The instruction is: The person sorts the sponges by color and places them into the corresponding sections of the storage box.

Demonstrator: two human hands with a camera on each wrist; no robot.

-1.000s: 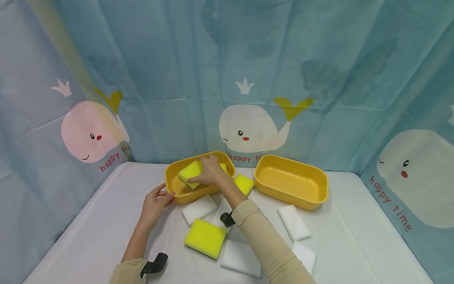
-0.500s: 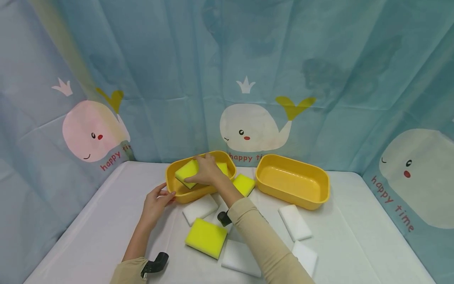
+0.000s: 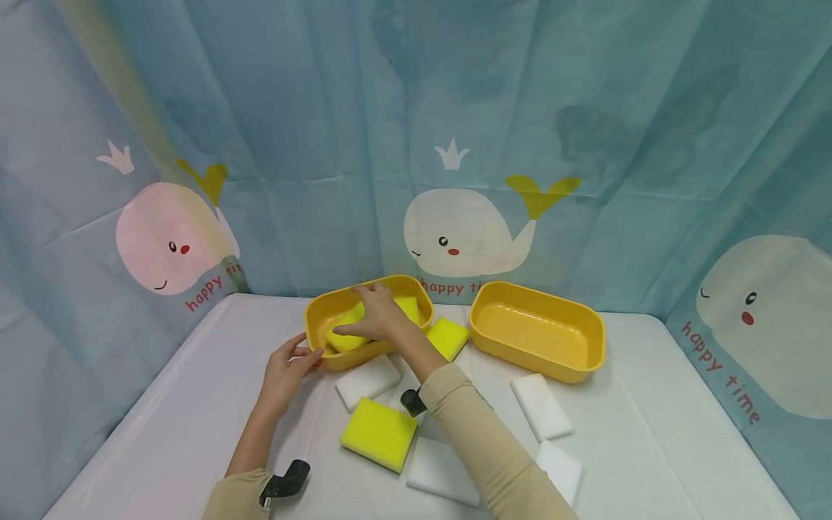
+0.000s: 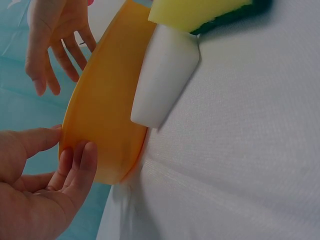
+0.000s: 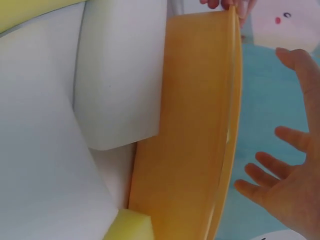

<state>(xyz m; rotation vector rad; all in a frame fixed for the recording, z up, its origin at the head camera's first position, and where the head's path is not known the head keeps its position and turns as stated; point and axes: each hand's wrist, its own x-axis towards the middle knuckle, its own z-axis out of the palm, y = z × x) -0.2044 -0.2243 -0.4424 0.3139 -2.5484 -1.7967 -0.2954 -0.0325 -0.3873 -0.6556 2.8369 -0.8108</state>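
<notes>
My left hand (image 3: 283,375) grips the left end of a yellow plastic tub (image 3: 360,355), thumb and fingers on either side of its rim in the left wrist view. Above that tub is my right hand (image 3: 385,318), its fingers spread and holding nothing, as the right wrist view (image 5: 295,185) confirms. Beneath it, a yellow sponge (image 3: 343,341) lies in the tub's left half. Another yellow sponge (image 3: 409,307) sits toward the right end, partly covered by my right hand. The tub wall hides both sponges from the wrist views.
A second yellow tub (image 3: 536,328) stands to the right with nothing in it. Yellow sponges (image 3: 379,435) with dark green undersides and several white sponges (image 3: 541,406) lie on the white-covered table (image 3: 656,433). A blue whale-print curtain (image 3: 312,180) surrounds the table.
My right hand has let go of the yellow sponge, which has dropped from a raised, tilted position onto the tub's floor. My left hand keeps its place on the rim.
</notes>
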